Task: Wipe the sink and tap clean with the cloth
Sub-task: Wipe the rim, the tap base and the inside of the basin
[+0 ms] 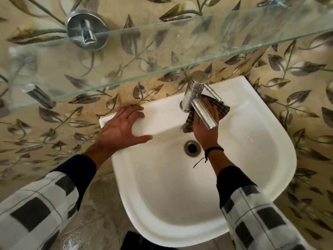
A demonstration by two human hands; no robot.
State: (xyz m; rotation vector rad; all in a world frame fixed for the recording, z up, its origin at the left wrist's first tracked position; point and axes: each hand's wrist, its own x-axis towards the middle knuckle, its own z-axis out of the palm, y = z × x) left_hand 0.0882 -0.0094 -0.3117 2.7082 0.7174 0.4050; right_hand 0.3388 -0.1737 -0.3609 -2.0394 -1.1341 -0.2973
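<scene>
A white wall-hung sink (252, 141) fills the middle of the view, with a metal drain (192, 148) in its bowl. A chrome tap (197, 98) stands at the sink's back ledge, its spout pointing toward me. My right hand (204, 130) presses a brown checked cloth (220, 110) against the ledge under the spout, just right of the tap's base; the spout hides part of the hand. My left hand (120, 129) lies flat with spread fingers on the sink's back left corner, holding nothing.
A glass shelf (162, 56) juts out from the leaf-patterned tiled wall (297, 87) just above the tap, held by chrome brackets (86, 31). Wet floor tiles (95, 213) show below the sink. A dark object (133, 239) sits at the bottom edge.
</scene>
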